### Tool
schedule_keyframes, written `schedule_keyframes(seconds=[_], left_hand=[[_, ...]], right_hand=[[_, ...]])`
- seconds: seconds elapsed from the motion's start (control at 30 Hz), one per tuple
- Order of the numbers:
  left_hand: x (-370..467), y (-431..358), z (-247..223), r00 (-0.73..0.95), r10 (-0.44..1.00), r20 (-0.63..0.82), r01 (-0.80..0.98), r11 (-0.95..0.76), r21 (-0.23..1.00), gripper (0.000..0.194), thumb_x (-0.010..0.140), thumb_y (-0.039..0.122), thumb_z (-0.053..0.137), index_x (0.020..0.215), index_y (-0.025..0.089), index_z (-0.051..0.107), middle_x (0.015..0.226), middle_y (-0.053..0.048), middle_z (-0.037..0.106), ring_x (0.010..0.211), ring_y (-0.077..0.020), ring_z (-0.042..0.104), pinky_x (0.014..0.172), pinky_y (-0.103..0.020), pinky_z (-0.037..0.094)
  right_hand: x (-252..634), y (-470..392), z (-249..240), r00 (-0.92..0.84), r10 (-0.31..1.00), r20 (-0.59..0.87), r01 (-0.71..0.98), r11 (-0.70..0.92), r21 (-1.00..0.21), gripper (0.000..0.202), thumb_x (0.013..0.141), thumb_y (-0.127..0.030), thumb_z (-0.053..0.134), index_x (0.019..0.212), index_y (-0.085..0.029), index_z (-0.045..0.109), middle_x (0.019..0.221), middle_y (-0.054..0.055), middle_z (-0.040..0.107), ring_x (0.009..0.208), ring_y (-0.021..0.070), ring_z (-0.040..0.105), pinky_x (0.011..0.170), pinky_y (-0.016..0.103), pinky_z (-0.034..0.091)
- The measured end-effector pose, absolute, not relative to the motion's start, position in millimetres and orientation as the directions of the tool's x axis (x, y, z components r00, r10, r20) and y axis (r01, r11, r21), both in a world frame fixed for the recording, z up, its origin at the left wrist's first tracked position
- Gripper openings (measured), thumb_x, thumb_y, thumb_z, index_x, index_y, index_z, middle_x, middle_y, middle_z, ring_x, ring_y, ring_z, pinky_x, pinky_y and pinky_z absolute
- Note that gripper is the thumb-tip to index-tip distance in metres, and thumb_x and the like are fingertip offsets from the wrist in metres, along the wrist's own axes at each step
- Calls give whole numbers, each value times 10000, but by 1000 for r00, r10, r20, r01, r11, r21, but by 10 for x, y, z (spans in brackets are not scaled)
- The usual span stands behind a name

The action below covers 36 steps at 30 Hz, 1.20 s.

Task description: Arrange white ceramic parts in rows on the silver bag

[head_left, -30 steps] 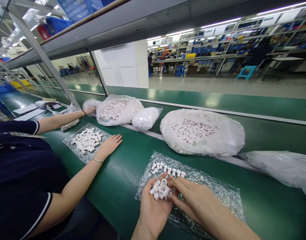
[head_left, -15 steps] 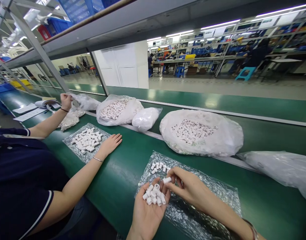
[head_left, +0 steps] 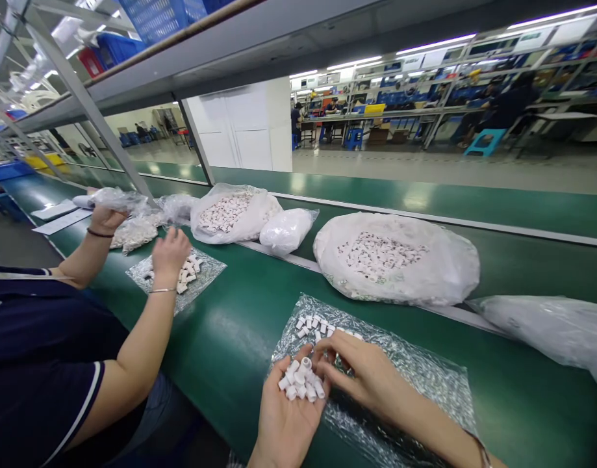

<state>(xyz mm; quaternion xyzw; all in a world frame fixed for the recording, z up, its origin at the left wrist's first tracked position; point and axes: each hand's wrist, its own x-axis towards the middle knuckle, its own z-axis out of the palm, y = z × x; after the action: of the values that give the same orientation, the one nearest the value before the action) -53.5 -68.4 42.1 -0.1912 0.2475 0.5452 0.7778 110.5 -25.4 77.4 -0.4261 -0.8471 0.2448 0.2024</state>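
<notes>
My left hand is cupped palm up, with a small heap of white plastic pipe fittings in it. My right hand reaches over from the right, its thumb and fingers bent into a pinch at the left hand's fingertips. Whatever lies between those fingertips is hidden. Both hands are above a crinkled clear plastic sheet on the green bench. More white fittings rest in rows on the sheet's far part, some hidden behind my right hand.
Beyond the sheet sits a big open bag of small white parts; similar bags line the bench. At left a co-worker's hand is over another sheet with fittings. A shelf spans above.
The fitting between my right fingers is no longer visible, and that hand has shifted slightly left to the heap. The co-worker's near hand has moved from the bench over their fittings.
</notes>
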Motion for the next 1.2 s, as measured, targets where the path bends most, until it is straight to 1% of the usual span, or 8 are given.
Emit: schedule_keyframes(seconds=[0.17, 0.37, 0.53, 0.67, 0.87, 0.97, 1.1, 1.2], left_hand=[[-443, -691, 338, 367, 745, -557, -920, 381, -98, 345, 909, 195, 580, 1229, 66, 576, 953, -116, 727, 809, -205, 708, 707, -293, 553], [-460, -709, 309, 333, 733, -593, -927, 371, -62, 454, 915, 209, 575, 1336, 52, 512, 1213, -214, 664, 1124, -314, 654, 967, -449, 528], [-529, -720, 337, 278, 695, -663, -933, 360, -13, 502, 918, 209, 581, 1392, 75, 483, 1290, -218, 634, 1192, -321, 623, 1026, -480, 507], [-517, -726, 333, 285, 706, -649, -928, 372, -2, 532, 912, 222, 590, 1409, 76, 470, 1290, -217, 635, 1210, -318, 612, 1032, -470, 503], [-413, -728, 292, 339, 753, -563, -920, 390, -33, 512, 919, 222, 568, 1398, 65, 478, 1300, -239, 617, 1150, -306, 647, 1003, -446, 508], [-372, -738, 290, 344, 727, -594, -916, 399, -42, 531, 906, 220, 589, 1401, 67, 471, 1240, -222, 656, 1052, -282, 691, 968, -431, 527], [-382, -752, 296, 339, 695, -634, -911, 410, -38, 558, 905, 226, 591, 1429, 92, 450, 1270, -206, 650, 1151, -315, 647, 1020, -481, 498], [-425, -762, 302, 338, 688, -642, -904, 426, -20, 559, 909, 241, 594, 1430, 92, 460, 1308, -207, 630, 1192, -314, 625, 1046, -468, 489]], right_hand=[[1050, -369, 755, -672, 726, 144, 567, 630, -531, 142, 992, -287, 521, 1092, -221, 598, 1001, 51, 619, 859, 183, 589, 682, 276, 435], [1184, -227, 893, -577, 816, 42, 550, 426, -718, 163, 1009, -356, 498, 988, -227, 595, 870, 7, 623, 727, 145, 558, 632, 251, 426], [1374, -10, 753, -509, 859, -56, 709, 381, -593, 185, 984, -349, 512, 897, -215, 605, 756, -6, 628, 664, 159, 563, 582, 262, 391], [1367, -7, 641, -462, 887, -11, 780, 401, -480, 157, 992, -286, 476, 999, -212, 614, 782, 7, 651, 695, 182, 610, 611, 282, 408], [1197, -225, 822, -605, 795, 47, 631, 514, -581, 120, 976, -277, 544, 1054, -255, 632, 940, 3, 650, 816, 157, 624, 694, 258, 452], [1157, -266, 871, -622, 782, 39, 627, 527, -574, 126, 971, -295, 556, 1045, -257, 651, 932, 11, 640, 815, 166, 616, 688, 267, 448], [1230, -161, 847, -528, 849, 17, 638, 410, -652, 204, 1006, -333, 470, 945, -223, 631, 858, 9, 649, 718, 148, 599, 623, 253, 433], [1346, -34, 788, -462, 886, -46, 713, 339, -614, 242, 993, -350, 472, 858, -211, 615, 763, 0, 648, 639, 147, 577, 561, 255, 391]])
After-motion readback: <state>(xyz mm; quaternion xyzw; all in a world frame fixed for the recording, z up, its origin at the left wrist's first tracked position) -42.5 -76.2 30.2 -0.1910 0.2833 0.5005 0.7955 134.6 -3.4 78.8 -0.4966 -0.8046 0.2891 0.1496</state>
